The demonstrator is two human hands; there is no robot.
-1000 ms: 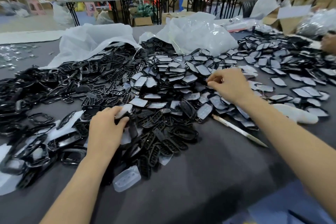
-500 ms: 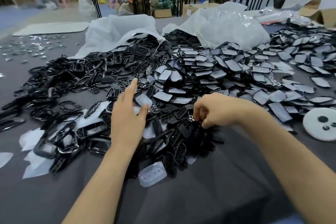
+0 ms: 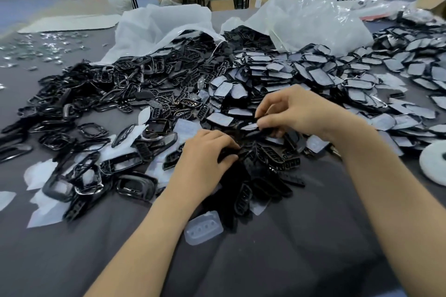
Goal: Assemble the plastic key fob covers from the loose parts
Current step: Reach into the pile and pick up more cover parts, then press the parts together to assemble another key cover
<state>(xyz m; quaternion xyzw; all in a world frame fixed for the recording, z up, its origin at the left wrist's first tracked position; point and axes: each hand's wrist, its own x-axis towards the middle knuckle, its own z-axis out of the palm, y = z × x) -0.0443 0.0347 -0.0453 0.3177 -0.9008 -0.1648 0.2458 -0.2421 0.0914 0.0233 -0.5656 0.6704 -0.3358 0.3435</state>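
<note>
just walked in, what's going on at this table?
A person is working through loose key fob parts heaped on a grey table. The right hand pinches a flat film-covered piece just above the heap. The left hand grips a black part a little lower. The two pieces are apart, not yet joined. Black frames lie to the left, film-covered plates spread right, and plastic bags sit behind.
</note>
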